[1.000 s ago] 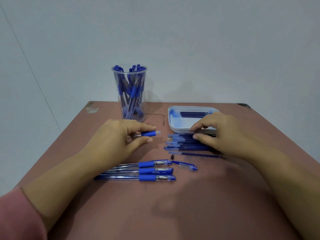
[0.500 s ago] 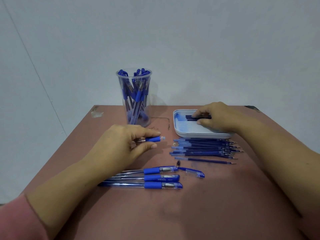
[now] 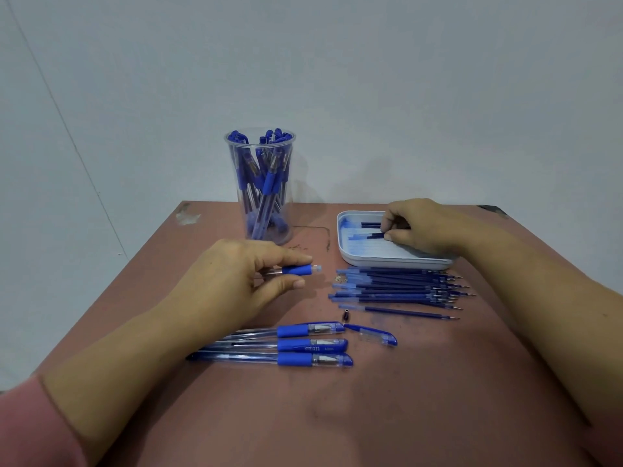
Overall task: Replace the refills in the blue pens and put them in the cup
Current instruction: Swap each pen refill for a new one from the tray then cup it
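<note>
At two o'clock the right hand [image 3: 428, 227] pinches a refill [image 3: 372, 235] in the tray [image 3: 387, 262], probably bound for the barrel [image 3: 298, 269] the left hand [image 3: 236, 274] grips.

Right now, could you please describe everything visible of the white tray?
The white tray is shallow, rectangular with rounded corners, plastic-looking, stained blue inside. It lies flat at the far right of the table, behind the row of loose refills. A few dark refills lie in it; the right hand pinches one.

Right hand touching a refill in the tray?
Touching. Head view: right hand fingers and thumb pinch a dark refill inside the white tray.
</note>
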The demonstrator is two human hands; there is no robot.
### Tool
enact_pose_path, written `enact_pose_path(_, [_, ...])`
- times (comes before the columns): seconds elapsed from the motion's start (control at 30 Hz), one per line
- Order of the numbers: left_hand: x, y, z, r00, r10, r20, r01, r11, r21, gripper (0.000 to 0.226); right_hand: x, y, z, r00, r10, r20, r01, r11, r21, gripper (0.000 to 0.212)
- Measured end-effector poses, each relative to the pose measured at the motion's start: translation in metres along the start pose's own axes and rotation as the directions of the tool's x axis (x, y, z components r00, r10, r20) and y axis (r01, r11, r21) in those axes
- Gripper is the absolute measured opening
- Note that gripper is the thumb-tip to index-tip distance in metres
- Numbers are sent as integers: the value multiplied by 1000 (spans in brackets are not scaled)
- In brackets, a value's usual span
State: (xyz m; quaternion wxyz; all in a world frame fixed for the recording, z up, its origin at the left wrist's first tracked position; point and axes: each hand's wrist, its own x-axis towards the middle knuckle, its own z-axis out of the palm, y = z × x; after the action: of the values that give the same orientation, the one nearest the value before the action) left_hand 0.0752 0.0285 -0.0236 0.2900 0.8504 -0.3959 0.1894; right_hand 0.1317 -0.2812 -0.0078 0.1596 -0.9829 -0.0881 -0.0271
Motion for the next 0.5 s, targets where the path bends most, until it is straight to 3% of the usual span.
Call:
enact_pose_path(0.33, [0,-3,-1,1000,-12,1,12,1000,3,36,-13,-28,-5,984,-138,-113,165,942,290,13])
enact_pose_path(0.5, [-1,-3,-1,1000,1,1,-1,1000,2,35,-20,-34,-7,982,-142,-124,176,928,327,16])
